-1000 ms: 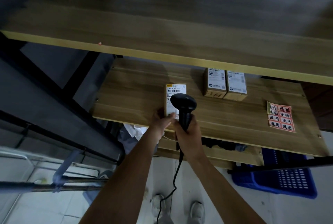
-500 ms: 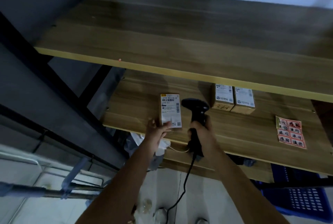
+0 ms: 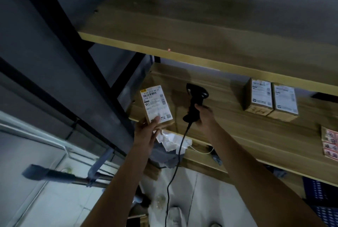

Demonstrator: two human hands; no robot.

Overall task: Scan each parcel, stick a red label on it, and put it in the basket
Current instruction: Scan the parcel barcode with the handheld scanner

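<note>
Head view, looking down at a wooden shelf unit. The left hand (image 3: 146, 131) grips the near end of a parcel (image 3: 157, 107), thumb across the lower edge of its white shipping label, fingers curled behind. The parcel is tilted, label up, at the left front corner of the middle shelf (image 3: 228, 117); whether it rests on the board or is lifted just clear of it cannot be told. The right hand (image 3: 204, 115) is wrapped round the handle of a black scanner (image 3: 194, 102), whose head sits above the hand, just right of the parcel and apart from it. The scanner's cable (image 3: 175, 162) hangs from the handle base toward the floor. A small red dot (image 3: 168, 49) shows on the front edge of the upper shelf (image 3: 201, 16). Two more boxes (image 3: 270, 98) stand side by side, touching, farther back on the middle shelf to the right. A sheet of red labels (image 3: 330, 142) lies at the right edge of the same shelf. A corner of the blue basket (image 3: 321, 192) appears below, at the lower right. Crumpled white paper (image 3: 172, 141) sits under the shelf edge beside the left hand.
</note>
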